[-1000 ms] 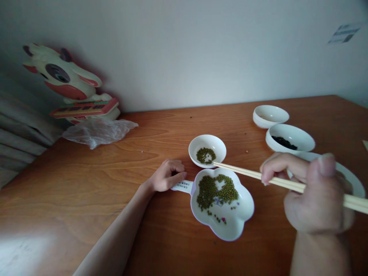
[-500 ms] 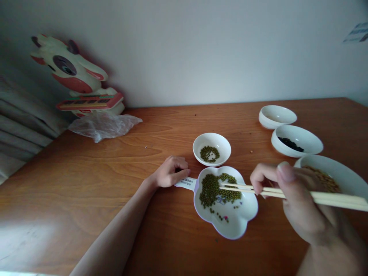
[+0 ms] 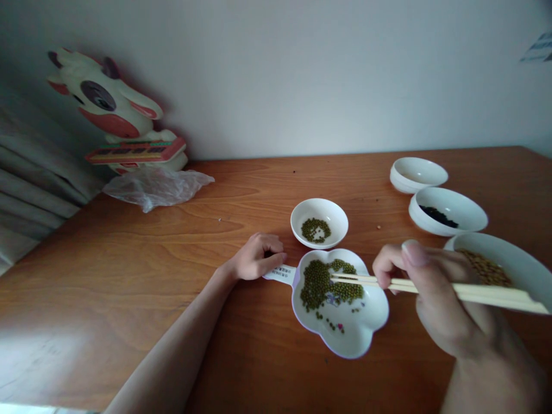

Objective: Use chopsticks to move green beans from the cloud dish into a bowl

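Green beans [image 3: 314, 284] in scalloped dish [image 3: 357, 336], fewer in white bowl [image 3: 337, 220]

Dim, cool light mutes the room — the wall [image 3: 345, 92] is palest around its middle, with the upper corners darkened. A whitish glare washes the lower left of the table [image 3: 150, 259]. Toward the right edge, the right hand [image 3: 444, 299] looks soft (and wide-angle stretched) — the printed marking [image 3: 540, 49] smeared.

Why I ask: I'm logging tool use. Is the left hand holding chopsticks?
No, the right hand holds the chopsticks; the left hand is at the handle of the flower-shaped dish.
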The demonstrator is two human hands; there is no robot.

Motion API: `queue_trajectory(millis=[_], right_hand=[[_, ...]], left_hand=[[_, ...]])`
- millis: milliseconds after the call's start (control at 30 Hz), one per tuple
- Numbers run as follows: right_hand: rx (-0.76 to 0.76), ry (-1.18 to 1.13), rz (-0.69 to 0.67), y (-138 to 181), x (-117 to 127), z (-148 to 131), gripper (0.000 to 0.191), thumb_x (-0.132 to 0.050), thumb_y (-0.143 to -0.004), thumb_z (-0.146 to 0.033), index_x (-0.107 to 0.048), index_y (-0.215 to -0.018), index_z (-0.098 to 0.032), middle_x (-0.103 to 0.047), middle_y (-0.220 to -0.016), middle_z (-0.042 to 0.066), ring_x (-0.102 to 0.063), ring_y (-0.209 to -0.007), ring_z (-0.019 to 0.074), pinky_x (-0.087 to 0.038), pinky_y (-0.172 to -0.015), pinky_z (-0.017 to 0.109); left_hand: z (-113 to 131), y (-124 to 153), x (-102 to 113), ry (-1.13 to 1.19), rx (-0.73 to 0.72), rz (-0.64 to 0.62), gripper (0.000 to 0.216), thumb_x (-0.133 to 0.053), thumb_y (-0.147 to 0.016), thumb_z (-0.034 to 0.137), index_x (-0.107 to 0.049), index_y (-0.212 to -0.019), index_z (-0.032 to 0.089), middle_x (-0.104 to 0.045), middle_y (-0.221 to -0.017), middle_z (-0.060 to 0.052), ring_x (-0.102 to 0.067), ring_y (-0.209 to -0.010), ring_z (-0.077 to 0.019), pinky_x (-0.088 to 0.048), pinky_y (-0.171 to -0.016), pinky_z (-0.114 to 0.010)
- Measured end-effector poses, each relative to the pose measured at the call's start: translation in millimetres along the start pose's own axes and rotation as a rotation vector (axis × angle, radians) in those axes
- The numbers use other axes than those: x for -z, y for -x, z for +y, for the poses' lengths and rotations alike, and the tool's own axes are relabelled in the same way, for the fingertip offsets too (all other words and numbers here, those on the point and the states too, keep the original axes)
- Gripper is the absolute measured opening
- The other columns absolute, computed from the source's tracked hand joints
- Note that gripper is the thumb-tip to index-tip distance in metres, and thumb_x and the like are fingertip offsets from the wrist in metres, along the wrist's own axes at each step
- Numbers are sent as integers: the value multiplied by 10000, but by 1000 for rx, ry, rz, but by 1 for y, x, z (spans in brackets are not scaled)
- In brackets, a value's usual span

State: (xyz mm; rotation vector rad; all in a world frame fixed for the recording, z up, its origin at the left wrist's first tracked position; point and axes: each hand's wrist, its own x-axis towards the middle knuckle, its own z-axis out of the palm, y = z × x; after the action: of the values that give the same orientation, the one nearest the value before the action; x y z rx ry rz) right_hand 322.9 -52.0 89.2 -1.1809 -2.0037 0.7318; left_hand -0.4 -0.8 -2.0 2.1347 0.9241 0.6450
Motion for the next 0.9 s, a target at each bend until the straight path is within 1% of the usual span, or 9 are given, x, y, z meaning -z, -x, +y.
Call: queue_trajectory(millis=[133,267,333,400,500,633,700,800,900], right_hand=[[24,-27,10,1,4,2,566,-333,-1118,-518,-586,-692,-246,-606,-604,13,-539,-547,180,-365,-565,361],[89,-36,101,5,12,8,646,-277,-1119,-512,-616,-634,-252,-610,-582,39,-525,-537,204,-363,-538,381],[108,8,206,7,11,12,668,-253,-1127,-494,-635,-635,-250,-659,-625,54,-590,-584,220,-389,-540,382],[102,29,426,6,5,13,688,-232,-1133,-482,-628,-622,-248,-670,-644,58,-619,-621,227,-407,-541,372],[63,-55,572,1,-9,10,736,-199,-1124,-517,-639,-601,-242,-644,-607,67,-616,-614,239,-420,-555,382],[16,-16,515,-3,-10,4,724,-207,-1129,-528,-632,-618,-242,-649,-610,61,-604,-607,229,-407,-558,388],[32,-9,428,-1,-3,1,759,-165,-1122,-564,-627,-610,-247,-654,-620,57,-589,-590,221,-384,-538,384],[16,-123,299,4,7,-4,758,-211,-1087,-642,-620,-580,-255,-641,-587,44,-573,-570,221,-369,-531,387],[-26,-162,124,8,9,-7,696,-250,-1085,-622,-620,-622,-257,-607,-568,27,-544,-555,209,-370,-529,372]], left_hand=[[-1,0,0,-5,6,-2,463,-553,-1003,290,-470,-565,165,-510,-598,-2,-465,-614,-128,-336,-641,-309],[-2,1,0,-4,2,-2,469,-550,-1008,296,-458,-567,167,-509,-599,0,-463,-616,-127,-342,-651,-310],[-2,0,0,-10,2,-2,476,-545,-1011,303,-453,-564,168,-504,-597,-1,-465,-618,-129,-339,-647,-310],[-2,0,0,-13,4,-5,478,-541,-1015,307,-455,-565,169,-504,-599,-2,-470,-621,-130,-340,-643,-309],[-2,0,-1,-14,4,-4,478,-543,-1013,301,-450,-562,169,-501,-594,0,-462,-614,-128,-341,-643,-308],[-3,1,-1,-12,2,3,476,-542,-1013,293,-446,-564,170,-500,-597,1,-462,-614,-128,-338,-641,-308],[-4,1,-1,-8,-2,-2,475,-540,-1014,300,-453,-565,171,-500,-597,0,-465,-615,-130,-340,-639,-309],[-4,0,-1,-4,1,-8,472,-544,-1011,310,-463,-566,173,-509,-596,-3,-469,-613,-134,-340,-635,-312],[-3,1,0,-2,5,0,471,-549,-1008,314,-469,-565,174,-521,-596,-6,-470,-614,-136,-344,-636,-312]])
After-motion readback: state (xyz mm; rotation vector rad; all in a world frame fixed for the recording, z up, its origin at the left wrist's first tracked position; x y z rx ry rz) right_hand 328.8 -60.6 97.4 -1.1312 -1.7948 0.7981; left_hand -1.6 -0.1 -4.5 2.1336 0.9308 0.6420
